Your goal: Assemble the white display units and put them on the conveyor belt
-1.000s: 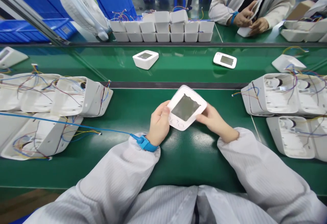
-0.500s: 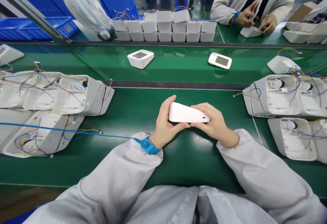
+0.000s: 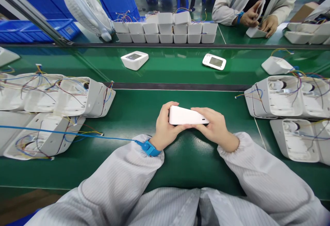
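Note:
A white plastic device housing (image 3: 186, 116) is held between my two hands over the green tabletop (image 3: 144, 102). One smooth side faces me, with a small dark slot near its right end. My left hand (image 3: 166, 124) wraps the wider left end, thumb along the lower edge. Around the narrower right end closes my right hand (image 3: 212, 124), its thumb meeting the left thumb below. The housing's far side is hidden. A blue wrist strap (image 3: 151, 148) with a cord circles my left wrist.
Open white housings with loose wires stand in groups at left (image 3: 72, 95) and right (image 3: 286, 95). On the green belt lie a white device with a screen (image 3: 135, 60) and a front panel (image 3: 214, 61). A co-worker's hands (image 3: 268, 24) handle another housing across the belt.
My hands and the housing have come down slightly. The pieces on the belt have shifted left. Across the belt, the co-worker's housing has moved a little to the right.

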The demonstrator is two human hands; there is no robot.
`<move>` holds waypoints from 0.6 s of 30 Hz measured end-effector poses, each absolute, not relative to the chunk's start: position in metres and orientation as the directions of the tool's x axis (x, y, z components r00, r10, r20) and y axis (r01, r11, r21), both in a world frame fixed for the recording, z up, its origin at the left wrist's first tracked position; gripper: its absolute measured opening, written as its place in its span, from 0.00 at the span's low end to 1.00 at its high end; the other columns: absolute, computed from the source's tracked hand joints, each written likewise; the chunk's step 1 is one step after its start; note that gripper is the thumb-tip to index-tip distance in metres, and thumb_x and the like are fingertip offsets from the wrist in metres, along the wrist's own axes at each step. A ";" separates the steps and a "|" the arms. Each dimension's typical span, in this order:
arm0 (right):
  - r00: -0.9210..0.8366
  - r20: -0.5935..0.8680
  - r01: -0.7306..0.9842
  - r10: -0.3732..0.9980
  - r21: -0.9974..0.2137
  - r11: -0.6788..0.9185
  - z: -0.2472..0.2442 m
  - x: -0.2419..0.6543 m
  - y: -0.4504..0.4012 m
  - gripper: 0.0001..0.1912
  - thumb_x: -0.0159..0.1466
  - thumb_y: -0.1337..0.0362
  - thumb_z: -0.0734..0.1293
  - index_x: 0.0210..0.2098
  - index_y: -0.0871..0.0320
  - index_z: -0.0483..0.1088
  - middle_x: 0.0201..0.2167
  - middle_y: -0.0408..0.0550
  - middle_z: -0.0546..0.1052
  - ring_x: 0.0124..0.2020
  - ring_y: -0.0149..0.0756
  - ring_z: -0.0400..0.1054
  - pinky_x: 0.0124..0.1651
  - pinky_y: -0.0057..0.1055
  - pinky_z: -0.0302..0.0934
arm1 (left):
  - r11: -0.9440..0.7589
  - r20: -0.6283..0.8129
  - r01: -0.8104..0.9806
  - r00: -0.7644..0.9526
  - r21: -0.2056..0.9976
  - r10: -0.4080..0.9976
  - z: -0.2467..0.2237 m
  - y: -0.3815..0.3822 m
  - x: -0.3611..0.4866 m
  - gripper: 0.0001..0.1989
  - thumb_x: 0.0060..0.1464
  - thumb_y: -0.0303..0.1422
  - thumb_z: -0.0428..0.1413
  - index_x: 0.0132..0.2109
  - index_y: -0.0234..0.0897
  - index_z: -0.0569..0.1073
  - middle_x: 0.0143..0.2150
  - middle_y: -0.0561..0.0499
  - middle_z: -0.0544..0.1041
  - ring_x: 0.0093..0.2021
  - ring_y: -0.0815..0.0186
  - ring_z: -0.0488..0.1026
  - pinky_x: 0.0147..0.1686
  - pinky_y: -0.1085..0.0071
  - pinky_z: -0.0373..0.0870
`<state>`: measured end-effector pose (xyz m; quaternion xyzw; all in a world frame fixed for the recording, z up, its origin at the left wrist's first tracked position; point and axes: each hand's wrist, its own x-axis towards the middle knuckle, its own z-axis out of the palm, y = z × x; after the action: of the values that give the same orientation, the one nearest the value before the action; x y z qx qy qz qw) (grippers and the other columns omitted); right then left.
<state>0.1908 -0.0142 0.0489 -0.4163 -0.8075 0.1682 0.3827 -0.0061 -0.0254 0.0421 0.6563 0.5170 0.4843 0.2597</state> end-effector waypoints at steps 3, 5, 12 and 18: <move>-0.355 0.501 0.539 0.790 -0.581 0.610 0.049 0.190 -0.015 0.19 0.65 0.50 0.67 0.51 0.52 0.72 0.45 0.50 0.80 0.43 0.43 0.75 0.45 0.39 0.68 | -0.331 0.368 0.433 -0.001 0.838 0.930 0.042 -0.026 -0.006 0.36 0.42 0.53 0.66 0.54 0.41 0.65 0.49 0.47 0.72 0.44 0.61 0.72 0.42 0.67 0.70; -0.352 0.514 0.532 0.782 -0.578 0.619 0.050 0.190 -0.015 0.19 0.65 0.51 0.67 0.51 0.53 0.73 0.44 0.50 0.80 0.43 0.43 0.75 0.44 0.38 0.68 | -0.330 0.366 0.444 0.003 0.833 0.930 0.042 -0.026 -0.006 0.36 0.42 0.53 0.66 0.54 0.41 0.65 0.49 0.47 0.72 0.44 0.61 0.72 0.42 0.66 0.70; -0.332 0.508 0.541 0.795 -0.588 0.601 0.048 0.188 -0.015 0.18 0.65 0.50 0.67 0.50 0.52 0.73 0.43 0.50 0.81 0.41 0.42 0.75 0.43 0.38 0.68 | -0.343 0.380 0.461 0.013 0.818 0.925 0.040 -0.026 -0.006 0.35 0.45 0.54 0.64 0.54 0.41 0.64 0.51 0.46 0.72 0.47 0.59 0.72 0.45 0.64 0.70; -0.417 0.478 0.537 0.773 -0.557 0.634 0.046 0.195 -0.007 0.21 0.66 0.49 0.65 0.53 0.53 0.70 0.45 0.51 0.79 0.44 0.43 0.74 0.45 0.39 0.67 | -0.368 0.391 0.408 0.029 0.836 0.920 0.035 -0.025 -0.006 0.36 0.47 0.52 0.63 0.58 0.41 0.63 0.54 0.43 0.71 0.51 0.57 0.72 0.49 0.62 0.71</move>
<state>0.1949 -0.0072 0.0465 -0.3965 -0.8261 0.1611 0.3665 -0.0065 -0.0250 0.0354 0.6674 0.4973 0.4882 0.2625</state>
